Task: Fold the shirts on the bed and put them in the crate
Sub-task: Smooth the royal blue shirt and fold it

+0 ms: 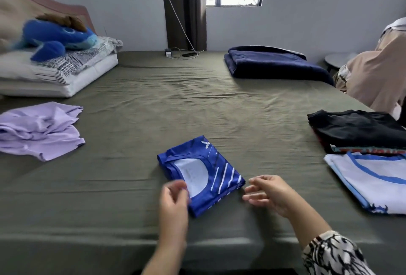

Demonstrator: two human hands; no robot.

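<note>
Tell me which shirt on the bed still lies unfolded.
The lilac shirt, crumpled at the left edge. The blue striped shirt by the hands, the white shirt and the black garment on the right are all folded.

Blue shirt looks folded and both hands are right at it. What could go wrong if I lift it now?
1. The folded blue shirt lies close to the bed's near edge; a careless lift may drag it off.
2. The left hand and right hand hold nothing, so grabbing one side alone may let the fold fall open.
3. No crate is in view; carrying the shirt past the white shirt may disturb that one.
</note>
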